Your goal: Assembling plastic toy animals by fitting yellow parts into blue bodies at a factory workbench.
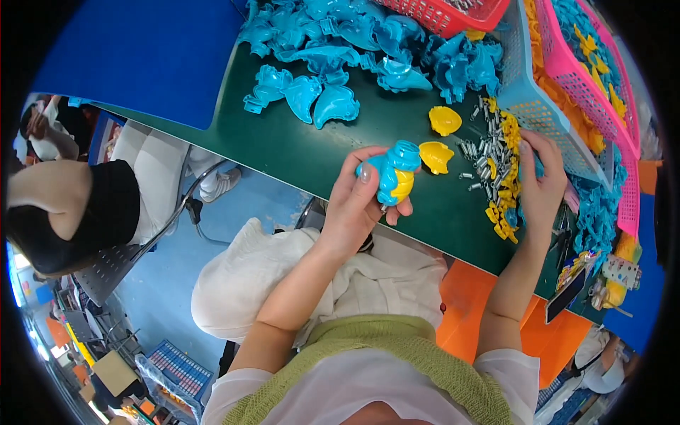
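Left hand (358, 205) gripping blue toy (392, 173), yellow shells (440, 138), screws (482, 152) beside

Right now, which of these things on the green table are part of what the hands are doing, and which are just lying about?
In use:
- blue and yellow toy body, held in the left hand
- small metal and yellow parts, under the right hand
- loose yellow shells, beside the toy

Lying about:
- pile of blue shells
- red basket
- pink basket
- blue basket
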`<state>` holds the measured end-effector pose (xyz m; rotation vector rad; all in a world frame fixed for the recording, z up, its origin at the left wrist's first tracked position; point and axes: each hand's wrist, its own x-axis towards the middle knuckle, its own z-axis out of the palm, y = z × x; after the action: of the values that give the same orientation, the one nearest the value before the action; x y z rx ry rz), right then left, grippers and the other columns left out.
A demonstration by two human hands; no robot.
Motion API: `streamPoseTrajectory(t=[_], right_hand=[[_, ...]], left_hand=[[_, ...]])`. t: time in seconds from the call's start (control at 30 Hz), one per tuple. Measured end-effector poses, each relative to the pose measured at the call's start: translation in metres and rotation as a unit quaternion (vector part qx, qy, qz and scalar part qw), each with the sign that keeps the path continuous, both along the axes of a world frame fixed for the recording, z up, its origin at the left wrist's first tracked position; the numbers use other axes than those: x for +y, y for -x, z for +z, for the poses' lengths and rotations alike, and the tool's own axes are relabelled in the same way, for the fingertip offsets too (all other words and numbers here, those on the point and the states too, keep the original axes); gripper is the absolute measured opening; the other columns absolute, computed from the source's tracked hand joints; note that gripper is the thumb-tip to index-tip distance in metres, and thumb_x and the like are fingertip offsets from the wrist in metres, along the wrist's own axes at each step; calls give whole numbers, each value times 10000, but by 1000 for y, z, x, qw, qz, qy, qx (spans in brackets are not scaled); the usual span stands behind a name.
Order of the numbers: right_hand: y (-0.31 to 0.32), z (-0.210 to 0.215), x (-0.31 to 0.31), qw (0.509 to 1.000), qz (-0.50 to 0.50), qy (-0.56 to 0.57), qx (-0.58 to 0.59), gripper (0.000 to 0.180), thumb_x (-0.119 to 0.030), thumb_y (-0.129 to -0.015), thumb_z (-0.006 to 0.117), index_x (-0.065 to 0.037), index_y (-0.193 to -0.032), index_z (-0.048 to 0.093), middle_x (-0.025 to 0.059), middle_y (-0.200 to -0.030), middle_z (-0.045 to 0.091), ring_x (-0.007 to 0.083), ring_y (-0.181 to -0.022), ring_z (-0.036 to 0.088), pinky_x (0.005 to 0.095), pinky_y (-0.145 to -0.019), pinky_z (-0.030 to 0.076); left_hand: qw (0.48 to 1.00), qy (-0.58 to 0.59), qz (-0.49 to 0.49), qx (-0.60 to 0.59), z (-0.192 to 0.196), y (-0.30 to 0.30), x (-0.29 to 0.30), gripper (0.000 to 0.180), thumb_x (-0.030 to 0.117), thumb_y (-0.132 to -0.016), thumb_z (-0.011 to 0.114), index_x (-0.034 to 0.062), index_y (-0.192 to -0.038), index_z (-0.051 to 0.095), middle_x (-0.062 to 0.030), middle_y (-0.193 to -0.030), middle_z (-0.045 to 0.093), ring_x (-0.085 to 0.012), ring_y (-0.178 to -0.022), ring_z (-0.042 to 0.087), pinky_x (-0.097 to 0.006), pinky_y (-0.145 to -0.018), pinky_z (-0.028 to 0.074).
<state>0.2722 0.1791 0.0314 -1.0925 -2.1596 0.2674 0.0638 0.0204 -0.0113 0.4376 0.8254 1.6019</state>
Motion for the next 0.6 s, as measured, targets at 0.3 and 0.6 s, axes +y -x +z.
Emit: streamPoseTrajectory(t=[0.3,0.6], right_hand=[[-16,-7,19,991,-75,69,82,184,-143,-850,595,7,-951,626,79,-904,646,141,-854,582,251,-775,429],[-49,24,-22,991,-74,80,77,140,-88,-854,582,-2,-956,625,37,-874,631,83,-813,556,216,-733,429]], left_hand=[[999,-40,0,-22,1,6,3,403,334,-953,380,40,-1215,294,-229,-1135,526,-203,-729,592,-255,-551,447],[999,-42,-3,6,2,1,4,417,357,-955,359,24,-1201,310,-232,-1132,524,-190,-708,579,-252,-550,439]])
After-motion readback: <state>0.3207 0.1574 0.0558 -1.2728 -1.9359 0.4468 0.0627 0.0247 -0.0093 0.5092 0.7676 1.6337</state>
